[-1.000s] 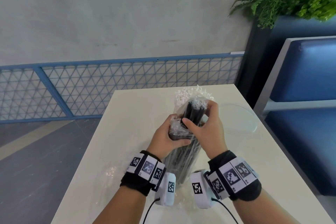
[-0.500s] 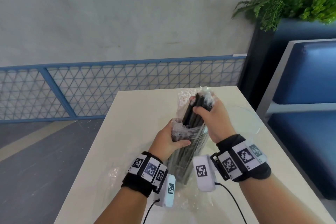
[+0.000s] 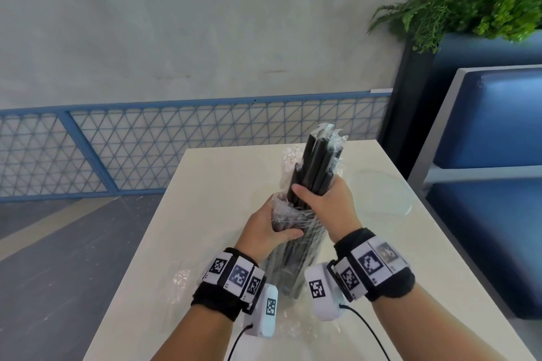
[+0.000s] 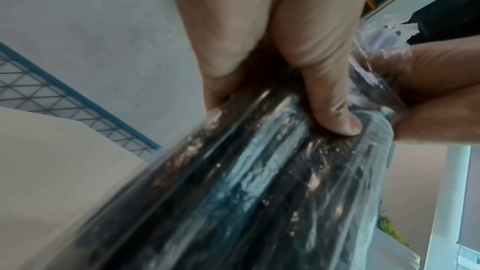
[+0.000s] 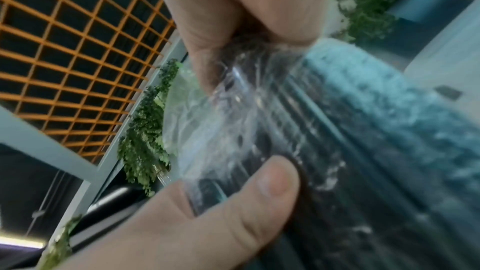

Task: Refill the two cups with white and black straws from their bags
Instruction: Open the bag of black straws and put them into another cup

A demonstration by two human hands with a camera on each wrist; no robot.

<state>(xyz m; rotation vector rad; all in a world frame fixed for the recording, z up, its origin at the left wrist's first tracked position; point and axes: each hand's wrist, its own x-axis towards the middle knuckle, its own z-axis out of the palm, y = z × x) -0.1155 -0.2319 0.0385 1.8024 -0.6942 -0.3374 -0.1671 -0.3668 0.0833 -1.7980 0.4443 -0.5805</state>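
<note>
**Head view: two hands, one bag, one bunch of black straws**

Head camera shows both hands over a pale table point(image 3: 205, 184). The left hand point(image 3: 268, 231) is wrapped round one clear bag point(image 3: 296, 261) standing upright on the table, fingers curled on its crumpled mouth. The right hand point(image 3: 328, 202) grips one bunch of black straws point(image 3: 318, 161), partly out of the bag; single straws cannot be counted. One clear cup point(image 3: 381, 193) stands right of the hands. One bag of white straws point(image 3: 289, 161) shows just behind the black ones.
</note>
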